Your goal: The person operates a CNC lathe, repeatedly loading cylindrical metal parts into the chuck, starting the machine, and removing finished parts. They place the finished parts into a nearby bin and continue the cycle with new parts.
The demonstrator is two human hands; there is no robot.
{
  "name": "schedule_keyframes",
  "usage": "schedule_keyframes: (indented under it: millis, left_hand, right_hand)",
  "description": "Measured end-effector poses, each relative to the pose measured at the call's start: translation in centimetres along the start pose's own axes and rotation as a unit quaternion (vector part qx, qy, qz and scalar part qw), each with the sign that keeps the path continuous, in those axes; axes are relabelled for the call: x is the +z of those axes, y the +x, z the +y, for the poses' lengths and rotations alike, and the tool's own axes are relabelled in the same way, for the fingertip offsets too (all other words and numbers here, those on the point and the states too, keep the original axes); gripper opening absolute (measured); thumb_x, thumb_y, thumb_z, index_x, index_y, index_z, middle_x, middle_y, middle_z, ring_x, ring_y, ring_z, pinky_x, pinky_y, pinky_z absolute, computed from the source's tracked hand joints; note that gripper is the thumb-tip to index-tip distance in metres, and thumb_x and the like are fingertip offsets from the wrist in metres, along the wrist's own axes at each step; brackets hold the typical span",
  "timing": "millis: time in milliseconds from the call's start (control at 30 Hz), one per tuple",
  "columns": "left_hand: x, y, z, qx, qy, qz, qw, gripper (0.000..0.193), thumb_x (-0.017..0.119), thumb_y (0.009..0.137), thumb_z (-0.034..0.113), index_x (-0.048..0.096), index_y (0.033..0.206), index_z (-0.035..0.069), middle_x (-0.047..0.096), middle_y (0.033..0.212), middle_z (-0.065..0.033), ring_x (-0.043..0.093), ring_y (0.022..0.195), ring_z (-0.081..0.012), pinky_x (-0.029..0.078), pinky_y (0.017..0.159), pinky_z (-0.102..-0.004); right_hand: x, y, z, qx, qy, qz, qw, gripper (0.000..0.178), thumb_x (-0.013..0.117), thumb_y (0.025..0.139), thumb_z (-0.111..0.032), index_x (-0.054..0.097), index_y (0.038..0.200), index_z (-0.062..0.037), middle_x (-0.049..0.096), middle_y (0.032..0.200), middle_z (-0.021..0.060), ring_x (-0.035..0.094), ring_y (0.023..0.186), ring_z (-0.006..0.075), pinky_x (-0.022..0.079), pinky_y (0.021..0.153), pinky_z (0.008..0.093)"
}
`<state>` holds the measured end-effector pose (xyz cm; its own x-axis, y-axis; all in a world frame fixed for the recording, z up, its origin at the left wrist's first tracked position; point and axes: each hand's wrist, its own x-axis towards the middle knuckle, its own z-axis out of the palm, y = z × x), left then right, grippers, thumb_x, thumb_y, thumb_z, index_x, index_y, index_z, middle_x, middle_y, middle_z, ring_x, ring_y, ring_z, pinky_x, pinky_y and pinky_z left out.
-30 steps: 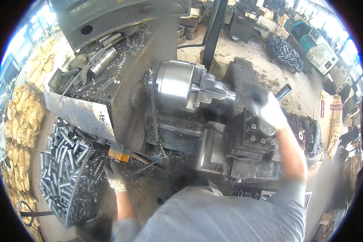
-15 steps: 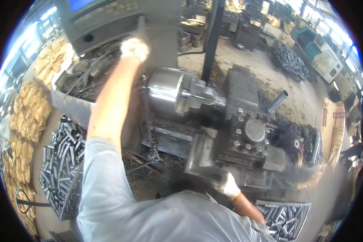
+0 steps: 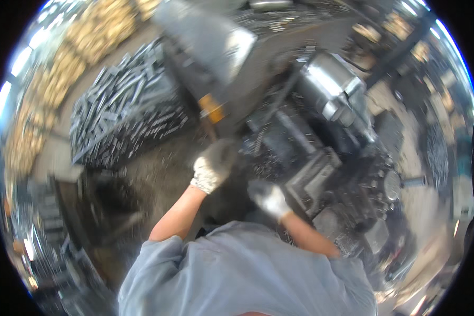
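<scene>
My left hand (image 3: 214,165), in a white glove with dark, dirty fingers, is out in front of my body. Just beyond its fingers are a thin brownish bar (image 3: 209,129) and an orange-yellow piece (image 3: 211,109) on the machine's near side. Whether the fingers touch the bar is lost in blur. My right hand (image 3: 269,199), gloved the same way, is close to the lathe's grey slide (image 3: 315,176); motion smears its fingers. Beyond it to the right stands the lathe's shiny round chuck (image 3: 326,73).
A bin of short metal tubes (image 3: 131,89) stands at the left, with tan sacks (image 3: 102,29) stacked behind it. The lathe's dark tool post (image 3: 371,184) fills the right side. One tube (image 3: 414,181) sticks out past it. Dark metal parts (image 3: 55,210) are at the lower left.
My view has swung left, so the lathe now appears further right. My left hand has come down from the machine's upright panel toward my body. The right hand has left the slide's front.
</scene>
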<state>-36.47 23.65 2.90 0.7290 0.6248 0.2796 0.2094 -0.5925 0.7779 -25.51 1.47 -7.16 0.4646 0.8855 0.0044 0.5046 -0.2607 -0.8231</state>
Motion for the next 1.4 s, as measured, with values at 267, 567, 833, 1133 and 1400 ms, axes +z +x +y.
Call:
schedule_keyframes:
  millis: [267, 567, 833, 1133, 1400]
  left_hand:
    - [-19.4, -38.5, -17.4, -0.394, 0.114, 0.217, 0.886, 0.038, 0.066, 0.105, 0.025, 0.068, 0.134, 0.001, 0.076, 0.124, -0.0227, 0.073, 0.116, -0.0372, 0.054, 0.102, -0.0408]
    - [-9.7, -81.9, -20.0, -0.780, 0.138, 0.009, 0.610, 0.041, 0.063, 0.100, 0.038, 0.077, 0.118, 0.004, 0.076, 0.124, -0.0224, 0.071, 0.120, -0.0371, 0.056, 0.100, -0.0458]
    - [-11.4, -75.1, -14.0, -0.812, 0.033, 0.338, 0.474, 0.044, 0.056, 0.101, 0.021, 0.067, 0.139, 0.002, 0.071, 0.135, -0.0265, 0.065, 0.129, -0.0447, 0.051, 0.108, -0.0457]
    - [-49.4, -33.3, -10.7, -0.203, 0.328, 0.516, 0.765, 0.043, 0.071, 0.088, -0.007, 0.071, 0.130, 0.003, 0.076, 0.115, -0.0178, 0.076, 0.100, -0.0355, 0.063, 0.087, -0.0437]
    - [-56.8, -31.8, -18.8, -0.211, 0.507, 0.440, 0.710, 0.034, 0.066, 0.093, 0.010, 0.066, 0.127, 0.006, 0.069, 0.109, -0.0126, 0.071, 0.092, -0.0295, 0.060, 0.084, -0.0489]
  right_hand:
    - [23.8, 27.5, -6.6, 0.379, 0.362, -0.017, 0.852, 0.010, 0.069, 0.093, -0.011, 0.076, 0.099, -0.0073, 0.075, 0.089, 0.0142, 0.074, 0.078, 0.0355, 0.059, 0.069, 0.0485]
    - [44.2, 27.1, -28.9, 0.305, 0.221, -0.168, 0.911, 0.019, 0.062, 0.094, -0.010, 0.070, 0.108, -0.0015, 0.076, 0.102, 0.0233, 0.077, 0.082, 0.0404, 0.060, 0.068, 0.0554]
    - [64.1, 24.5, -36.6, 0.122, 0.005, -0.368, 0.922, 0.021, 0.065, 0.095, -0.018, 0.081, 0.105, -0.0107, 0.080, 0.102, 0.0095, 0.078, 0.086, 0.0307, 0.061, 0.073, 0.0423]
    - [78.6, 12.3, -32.3, -0.279, -0.414, -0.515, 0.697, 0.030, 0.056, 0.100, -0.025, 0.084, 0.104, -0.0134, 0.083, 0.101, 0.0079, 0.079, 0.090, 0.0299, 0.060, 0.079, 0.0435]
    - [80.1, 7.8, -31.4, -0.269, -0.375, -0.567, 0.682, 0.028, 0.057, 0.100, -0.024, 0.084, 0.102, -0.0150, 0.082, 0.101, 0.0073, 0.079, 0.091, 0.0297, 0.060, 0.079, 0.0432]
